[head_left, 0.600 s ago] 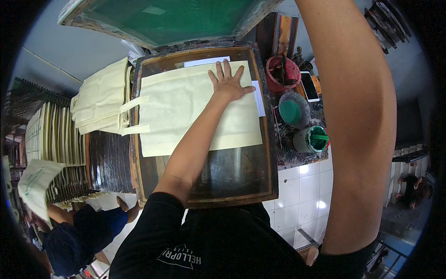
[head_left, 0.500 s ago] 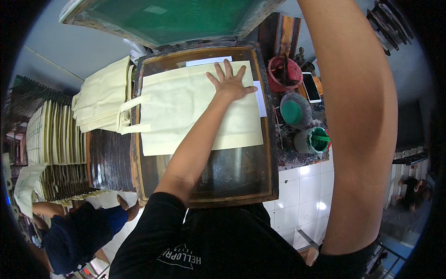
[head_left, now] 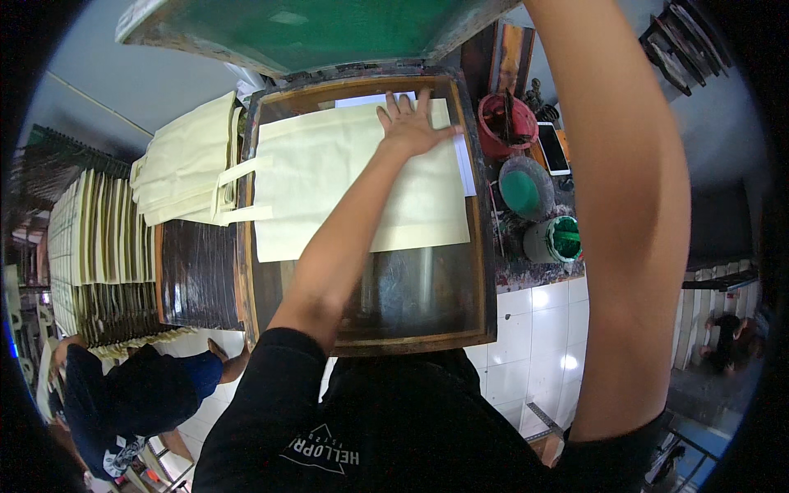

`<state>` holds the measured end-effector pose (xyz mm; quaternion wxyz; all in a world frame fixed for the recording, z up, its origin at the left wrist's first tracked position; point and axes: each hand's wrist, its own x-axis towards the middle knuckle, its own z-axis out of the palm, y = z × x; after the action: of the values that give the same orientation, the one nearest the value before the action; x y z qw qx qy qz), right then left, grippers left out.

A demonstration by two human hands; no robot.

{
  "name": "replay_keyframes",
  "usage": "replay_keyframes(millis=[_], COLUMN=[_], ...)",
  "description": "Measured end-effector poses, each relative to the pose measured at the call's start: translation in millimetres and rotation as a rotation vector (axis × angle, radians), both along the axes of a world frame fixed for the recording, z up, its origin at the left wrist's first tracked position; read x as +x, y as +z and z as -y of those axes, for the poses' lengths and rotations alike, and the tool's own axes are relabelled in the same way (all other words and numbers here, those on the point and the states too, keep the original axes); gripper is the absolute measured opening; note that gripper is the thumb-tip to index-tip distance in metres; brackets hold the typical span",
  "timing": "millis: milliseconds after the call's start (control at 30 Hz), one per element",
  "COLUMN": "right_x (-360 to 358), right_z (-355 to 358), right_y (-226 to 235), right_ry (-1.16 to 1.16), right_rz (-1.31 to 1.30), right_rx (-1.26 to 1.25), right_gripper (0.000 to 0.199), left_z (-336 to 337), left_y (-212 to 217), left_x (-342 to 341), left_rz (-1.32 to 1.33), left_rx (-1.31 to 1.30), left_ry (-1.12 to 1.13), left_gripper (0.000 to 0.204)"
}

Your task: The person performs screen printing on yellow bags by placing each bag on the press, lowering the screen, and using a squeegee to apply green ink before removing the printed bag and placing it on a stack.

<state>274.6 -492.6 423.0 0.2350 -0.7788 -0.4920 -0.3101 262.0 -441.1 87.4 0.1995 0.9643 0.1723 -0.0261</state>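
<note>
My left hand [head_left: 408,130] lies open and flat, fingers spread, across the far right corner of a cream cloth tote bag [head_left: 329,177]. Its fingertips and thumb reach just past the bag's edges. The bag rests on a glass-topped, wood-framed board [head_left: 411,308], with its handles [head_left: 245,170] pointing left. White paper pieces [head_left: 466,168] show along its far and right edges. A raised screen-printing frame [head_left: 345,37] with green mesh hangs over the far side. My right arm [head_left: 629,181] stretches up past the top edge; the right hand is out of sight.
Left of the board sits a pile of cream bags [head_left: 185,160], with stacked bags [head_left: 103,230] beyond. On the right are a red bucket [head_left: 505,123], a phone [head_left: 553,149], a grey bowl [head_left: 526,189] and a green paint tub [head_left: 551,241]. Another person [head_left: 136,394] bends at lower left.
The view has shifted slightly. My left hand stays spread on the bag, its thumb a little farther over the right edge. The other person has bent lower.
</note>
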Motion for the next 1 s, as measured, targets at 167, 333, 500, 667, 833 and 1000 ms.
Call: replay_keyframes(millis=[167, 333, 500, 667, 833, 1000], right_x=[-45.9, -133.3, -156.9, -141.1, -135.5, -181.9], right_z=[42.4, 83.9, 107.5, 89.5, 98.4, 119.3], right_y=[-49.9, -184.8, -305.7, -310.7, -265.8, -308.4], right_ry=[-0.053, 0.123, 0.199, 0.137, 0.199, 0.207], right_rz=[-0.247, -0.29, -0.269, -0.4, -0.553, -0.354], right_rx=[-0.067, -0.043, -0.178, -0.402, -0.6, -0.466], right_gripper=[0.03, 0.019, 0.019, 0.022, 0.021, 0.017], left_z=[-15.7, -21.3, 20.8, 14.9, 13.2, 16.6], left_y=[86.4, 55.3, -33.9, -41.6, -40.1, -40.5], left_x=[-119.8, -301.9, -340.8, -342.7, -344.1, -342.6], left_rz=[0.7, 0.643, 0.35, 0.191, 0.201, 0.236], left_rx=[-1.021, -1.325, -1.438, -1.519, -1.509, -1.517], left_ry=[-0.187, 0.104, 0.421, 0.495, 0.482, 0.473], left_gripper=[0.06, 0.033, 0.032, 0.03, 0.029, 0.027])
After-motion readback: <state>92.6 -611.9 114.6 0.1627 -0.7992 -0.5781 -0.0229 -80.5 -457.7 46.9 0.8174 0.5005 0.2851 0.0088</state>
